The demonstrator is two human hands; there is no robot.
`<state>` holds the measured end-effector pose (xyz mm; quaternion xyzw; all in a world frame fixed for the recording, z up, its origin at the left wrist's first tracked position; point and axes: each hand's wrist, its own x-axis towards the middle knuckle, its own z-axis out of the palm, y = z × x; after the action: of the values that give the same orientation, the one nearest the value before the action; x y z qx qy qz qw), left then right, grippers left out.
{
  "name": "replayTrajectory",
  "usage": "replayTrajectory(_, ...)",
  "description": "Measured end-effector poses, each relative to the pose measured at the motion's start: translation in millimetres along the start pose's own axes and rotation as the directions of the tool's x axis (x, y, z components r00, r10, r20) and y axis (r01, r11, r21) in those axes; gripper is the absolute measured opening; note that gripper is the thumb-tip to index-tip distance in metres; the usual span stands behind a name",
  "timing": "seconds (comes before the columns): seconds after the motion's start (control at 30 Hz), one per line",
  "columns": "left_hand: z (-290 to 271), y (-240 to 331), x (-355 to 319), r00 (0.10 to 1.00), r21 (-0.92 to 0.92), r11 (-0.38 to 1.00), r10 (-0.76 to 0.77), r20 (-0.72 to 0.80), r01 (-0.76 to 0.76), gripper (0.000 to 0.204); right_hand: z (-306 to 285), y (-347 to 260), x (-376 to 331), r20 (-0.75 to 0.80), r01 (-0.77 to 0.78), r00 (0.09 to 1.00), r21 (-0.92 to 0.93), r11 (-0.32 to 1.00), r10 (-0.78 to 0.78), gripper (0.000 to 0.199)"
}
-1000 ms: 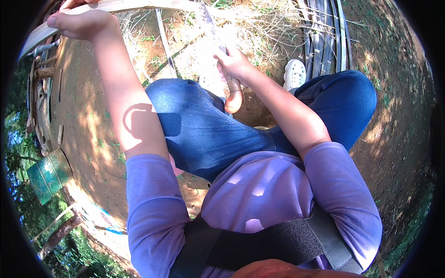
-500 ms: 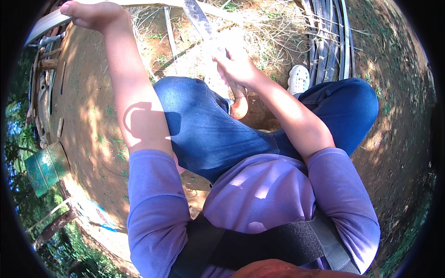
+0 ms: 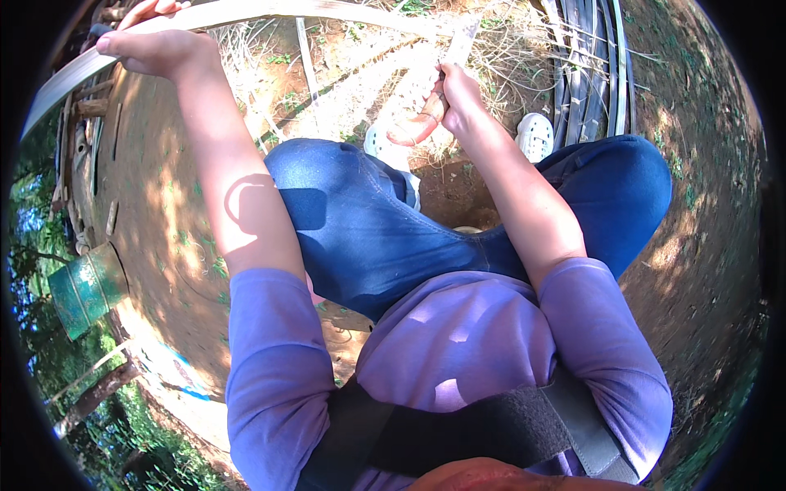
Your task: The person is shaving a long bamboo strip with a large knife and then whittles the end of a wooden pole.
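My left hand (image 3: 160, 51) reaches to the upper left. Its fingers and thumb close round a long, pale strip of wood or bamboo (image 3: 270, 8), which runs in an arc along the top of the picture. In front of my knees, my right hand (image 3: 463, 96) grips a large knife by its curved brown wooden handle (image 3: 419, 127). The knife's blade (image 3: 465, 41) points up and away, its tip close to the right part of the strip. Glare blurs whether blade and strip touch.
Pale shavings (image 3: 499, 61) litter the sunlit ground ahead. Several long dark strips (image 3: 585, 74) lie at the upper right, beyond a white clog (image 3: 535, 137). A thin pale stick (image 3: 308, 61) lies left of centre. At the left stands a green metal container (image 3: 88, 288) beside wooden poles.
My right hand has moved right and farther away with the knife, whose blade now tilts to the right. My left hand has shifted slightly, and more of its fingers show around the strip.
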<state>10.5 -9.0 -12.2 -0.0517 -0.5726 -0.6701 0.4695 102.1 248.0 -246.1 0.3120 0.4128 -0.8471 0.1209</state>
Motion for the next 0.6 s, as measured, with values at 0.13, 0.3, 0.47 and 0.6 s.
replayTrajectory(0.13, 5, -1, 9, 0.995, 0.035, 0.997, -0.060, -0.086, 0.063, 0.071, -18, 14, 7, -0.032, -0.129, 0.992, -0.178, 0.976, 0.125, 0.017)
replayTrajectory(0.3, 9, -10, 20, 0.993, -0.039, 0.995, -0.099, -0.069, 0.096, 0.072, -11, 19, 7, 0.146, -0.148, 0.966, -0.363, 0.920, 0.213, 0.018)
replayTrajectory(0.47, 21, -4, 10, 0.998, 0.001, 0.999, -0.048, -0.034, 0.048, 0.072, -6, 30, 14, 0.171, -0.157, 0.960, -0.333, 0.930, 0.223, 0.018)
replayTrajectory(0.6, 14, -11, 24, 0.999, -0.015, 0.999, -0.039, -0.002, 0.039, 0.076, -3, 33, 12, 0.209, -0.137, 0.954, -0.333, 0.933, 0.215, 0.018)
